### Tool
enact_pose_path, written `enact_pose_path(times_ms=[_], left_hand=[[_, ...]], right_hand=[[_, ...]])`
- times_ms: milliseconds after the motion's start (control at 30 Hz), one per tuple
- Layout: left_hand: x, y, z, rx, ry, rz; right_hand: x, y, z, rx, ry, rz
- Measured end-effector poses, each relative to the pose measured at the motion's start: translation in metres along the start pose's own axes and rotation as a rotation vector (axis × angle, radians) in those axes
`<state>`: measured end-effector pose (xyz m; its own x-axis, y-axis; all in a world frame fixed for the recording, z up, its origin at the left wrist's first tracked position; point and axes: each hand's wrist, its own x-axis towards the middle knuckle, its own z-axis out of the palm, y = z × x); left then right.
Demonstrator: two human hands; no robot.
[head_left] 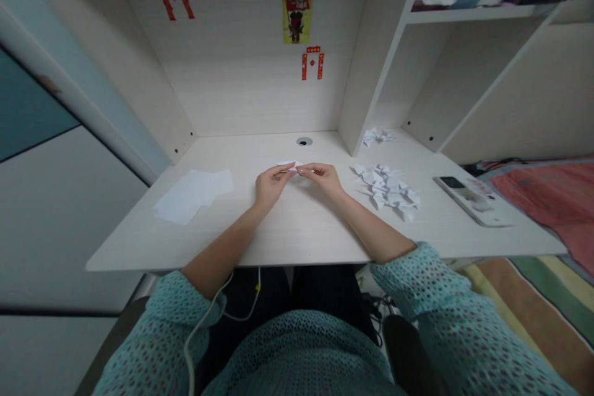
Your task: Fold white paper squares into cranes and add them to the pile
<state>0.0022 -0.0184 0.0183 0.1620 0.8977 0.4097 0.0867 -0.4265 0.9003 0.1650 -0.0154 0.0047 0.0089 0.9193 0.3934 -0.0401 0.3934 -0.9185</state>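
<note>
A small piece of white folded paper (291, 164) is pinched between the fingertips of both hands, just above the middle of the desk. My left hand (273, 184) grips its left side, thumb and fingers pressed together. From the right, my right hand (323, 177) holds the other side in the same way. Most of the paper is hidden behind the fingers, so its exact shape cannot be made out. To the left lie loose sheets of white paper (195, 193). Right of my hands is a heap of folded white paper pieces (388, 189).
More folded paper pieces (378, 136) lie at the back beside the upright shelf panel (381, 62). A phone (473, 201) rests at the desk's right. In the back of the white desk (297, 229) is a round cable hole (304, 142). A white cable (197, 325) hangs by my left sleeve.
</note>
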Motion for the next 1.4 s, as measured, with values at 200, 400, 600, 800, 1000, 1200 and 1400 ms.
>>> enact_pose_path(times_ms=[200,400,600,800,1000,1200,1400], left_hand=[[0.002,0.001,-0.002,-0.025,0.049,-0.016],[0.005,0.001,-0.001,-0.063,0.106,-0.021],[0.004,-0.002,0.004,-0.107,0.18,0.029],[0.005,-0.003,0.004,-0.151,0.242,0.032],[0.008,-0.007,0.0,-0.152,0.267,0.025],[0.007,-0.009,0.0,-0.136,0.21,0.06],[0.006,-0.004,0.0,-0.078,0.237,0.101]], right_hand=[[0.0,0.003,0.0,0.033,-0.033,0.005],[-0.002,0.0,0.003,0.008,-0.009,0.004],[-0.003,-0.003,0.006,0.023,0.054,0.041],[0.0,0.002,0.004,0.076,0.11,0.107],[0.002,0.004,0.001,0.081,0.103,0.108],[-0.001,-0.002,0.003,0.078,0.051,0.034],[-0.001,0.0,0.005,0.021,0.07,0.094]])
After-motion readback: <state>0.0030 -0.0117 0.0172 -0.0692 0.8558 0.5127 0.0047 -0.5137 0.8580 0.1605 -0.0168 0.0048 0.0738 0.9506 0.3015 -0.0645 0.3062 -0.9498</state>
